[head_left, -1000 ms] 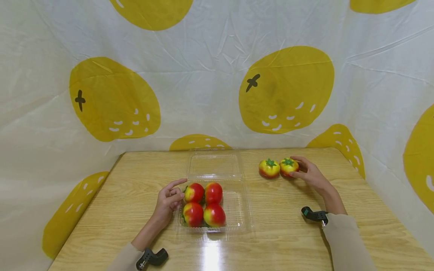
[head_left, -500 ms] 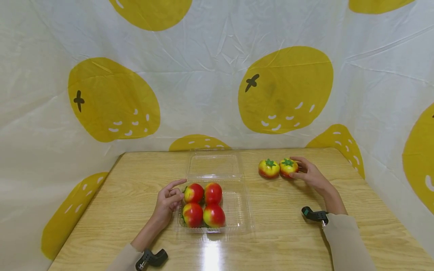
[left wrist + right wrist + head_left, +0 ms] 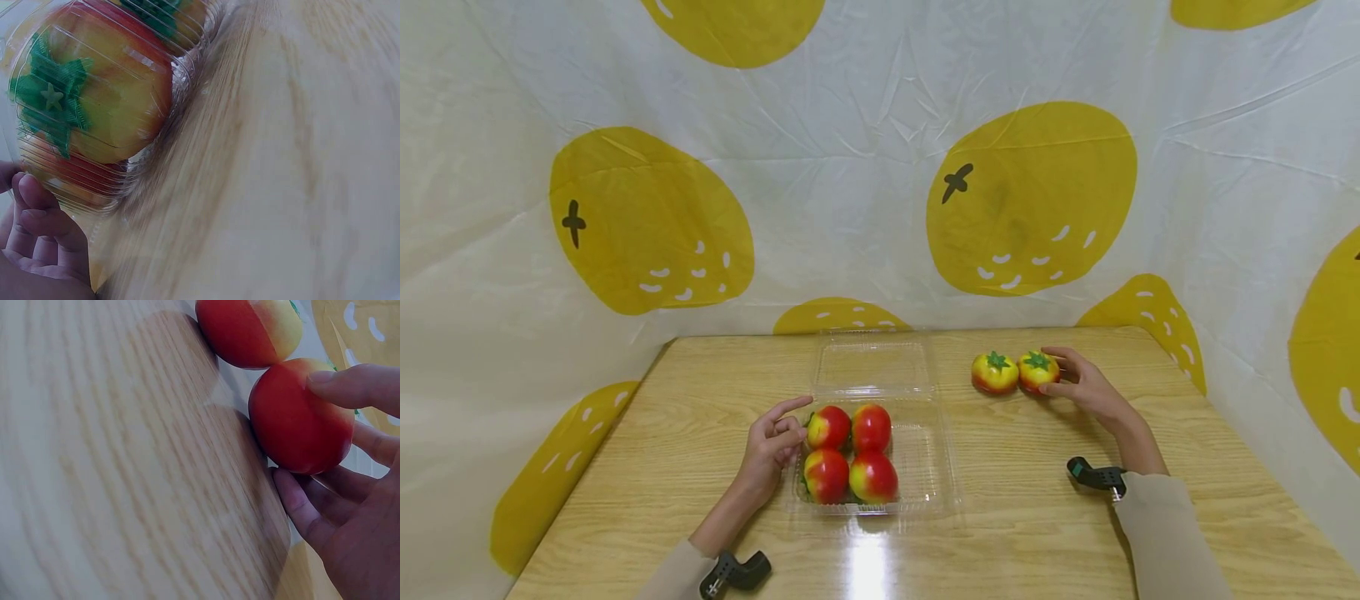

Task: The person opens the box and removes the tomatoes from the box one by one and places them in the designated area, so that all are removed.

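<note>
An opened clear plastic clamshell (image 3: 925, 467) lies on the table with several red-and-yellow toy tomatoes (image 3: 872, 429) in its left part. At its left wall, my left hand (image 3: 772, 442) pinches the rim between thumb and curled fingers, its index finger stretched along the edge. The left wrist view shows a tomato's green star-shaped leaves (image 3: 53, 94) through the ribbed plastic. Farther back on the right, my right hand (image 3: 1088, 387) holds a toy tomato (image 3: 1036, 371) between thumb and fingers; it sits on the table. A second loose tomato (image 3: 995, 372) touches it on the left.
The clamshell's lid (image 3: 874, 367) lies folded back toward the rear edge of the wooden table (image 3: 1015, 533). Behind and at both sides hangs a pale curtain (image 3: 842, 225) printed with yellow fruit.
</note>
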Motion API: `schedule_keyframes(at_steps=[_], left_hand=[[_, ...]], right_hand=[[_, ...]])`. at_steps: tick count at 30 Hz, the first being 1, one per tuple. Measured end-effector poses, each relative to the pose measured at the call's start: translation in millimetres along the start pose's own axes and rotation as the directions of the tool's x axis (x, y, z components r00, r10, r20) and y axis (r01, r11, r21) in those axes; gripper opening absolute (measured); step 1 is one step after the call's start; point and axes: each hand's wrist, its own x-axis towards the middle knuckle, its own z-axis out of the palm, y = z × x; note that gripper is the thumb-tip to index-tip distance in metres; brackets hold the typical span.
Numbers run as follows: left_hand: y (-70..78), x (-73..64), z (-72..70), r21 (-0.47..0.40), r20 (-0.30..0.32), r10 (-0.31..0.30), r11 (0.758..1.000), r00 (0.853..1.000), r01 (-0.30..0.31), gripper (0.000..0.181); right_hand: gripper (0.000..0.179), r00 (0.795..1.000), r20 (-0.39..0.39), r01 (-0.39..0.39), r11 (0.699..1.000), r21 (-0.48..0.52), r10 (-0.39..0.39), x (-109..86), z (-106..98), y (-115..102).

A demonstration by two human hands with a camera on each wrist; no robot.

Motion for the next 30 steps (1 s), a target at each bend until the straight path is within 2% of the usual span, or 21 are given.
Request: schedule_keyframes(at_steps=[17, 30], left_hand=[[-1.0, 0.3, -0.9, -0.001, 0.0, -0.004, 1.0, 1.0, 0.004, 0.051], [-0.6, -0.2, -0.9, 0.001, -0.006, -0.009, 1.0, 1.0, 0.009, 0.051]], right_hand=[[0.075, 1.0, -0.008, -0.005, 1.0, -0.021, 0.005, 1.9, 0.2, -0.7], [0.08, 1.0, 0.001, -0.03, 0.999, -0.011, 0.03, 1.5, -0.1, -1.5]])
